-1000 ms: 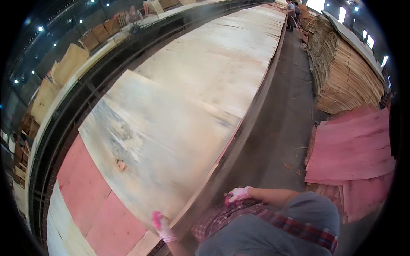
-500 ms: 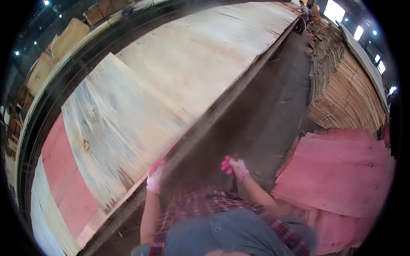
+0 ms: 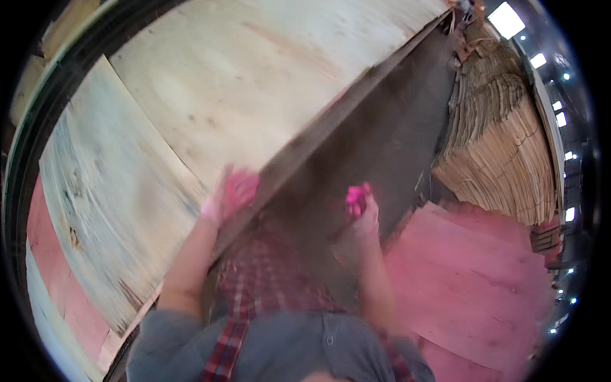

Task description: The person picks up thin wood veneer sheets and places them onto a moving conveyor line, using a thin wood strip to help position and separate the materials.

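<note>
My left hand (image 3: pixel 232 194), in a white glove with pink fingers, is at the near edge of a long layer of pale wood veneer sheets (image 3: pixel 242 83). Its fingers look stretched out, though motion blurs them; I cannot tell if they touch the wood. Beside it lies a grey-streaked veneer sheet (image 3: pixel 121 172) with a knot and a ragged near corner. My right hand (image 3: pixel 363 207), gloved alike, is curled closed over the dark floor gap. A dark shape shows by its palm, too blurred to name.
Pink-stained sheets (image 3: pixel 471 274) are stacked at my right. Behind them rises a tall pile of rough-edged veneer (image 3: pixel 503 140). A dark floor strip (image 3: pixel 388 140) runs between the piles and the long sheet layer. A pink sheet (image 3: pixel 63 274) shows at the left. Someone stands at the far end.
My view has shifted toward the right-hand end of the grey-streaked sheet. Both hands are farther forward; the left has come off the near edge by the streaked sheet and its fingers have opened out.
</note>
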The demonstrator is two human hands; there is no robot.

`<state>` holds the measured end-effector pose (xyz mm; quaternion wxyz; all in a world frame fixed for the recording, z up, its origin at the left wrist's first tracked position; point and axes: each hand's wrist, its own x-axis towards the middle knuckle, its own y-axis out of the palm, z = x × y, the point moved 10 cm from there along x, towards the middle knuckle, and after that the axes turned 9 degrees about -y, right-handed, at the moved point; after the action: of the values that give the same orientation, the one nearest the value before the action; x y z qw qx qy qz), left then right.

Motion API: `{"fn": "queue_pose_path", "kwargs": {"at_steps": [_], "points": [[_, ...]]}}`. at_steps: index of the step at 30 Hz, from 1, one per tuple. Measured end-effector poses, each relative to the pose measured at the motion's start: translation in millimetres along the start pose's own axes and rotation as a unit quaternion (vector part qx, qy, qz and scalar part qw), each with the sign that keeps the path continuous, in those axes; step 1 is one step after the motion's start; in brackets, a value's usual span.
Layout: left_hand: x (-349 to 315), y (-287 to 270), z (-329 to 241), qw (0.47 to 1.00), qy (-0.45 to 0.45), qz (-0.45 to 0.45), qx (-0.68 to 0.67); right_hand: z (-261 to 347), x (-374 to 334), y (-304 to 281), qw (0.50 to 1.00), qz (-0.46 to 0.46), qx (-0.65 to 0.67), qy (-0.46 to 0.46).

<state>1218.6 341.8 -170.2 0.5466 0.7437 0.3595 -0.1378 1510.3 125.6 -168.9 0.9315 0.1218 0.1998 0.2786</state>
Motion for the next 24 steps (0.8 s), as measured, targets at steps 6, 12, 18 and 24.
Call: {"fn": "queue_pose_path", "kwargs": {"at_steps": [6, 12, 18, 24], "points": [[159.0, 95.7, -52.6, 0.991, -0.024, -0.027, 0.130, 75.1, 138.5, 45.9, 0.998, 0.050, -0.001, -0.039], [253.3, 169.8, -89.6, 0.988, -0.029, -0.022, 0.152, 171.8, 330.4, 146.6, 0.992, 0.021, 0.007, -0.122], [298.3, 188.0, -110.5, 0.992, -0.013, -0.035, 0.124, 162.4, 565.9, 275.0, 0.967, 0.220, -0.089, -0.096], [340.2, 213.7, -146.7, 0.950, -0.037, -0.232, 0.208, 40.6, 650.1, 321.6, 0.945, 0.287, -0.131, 0.082]]}}
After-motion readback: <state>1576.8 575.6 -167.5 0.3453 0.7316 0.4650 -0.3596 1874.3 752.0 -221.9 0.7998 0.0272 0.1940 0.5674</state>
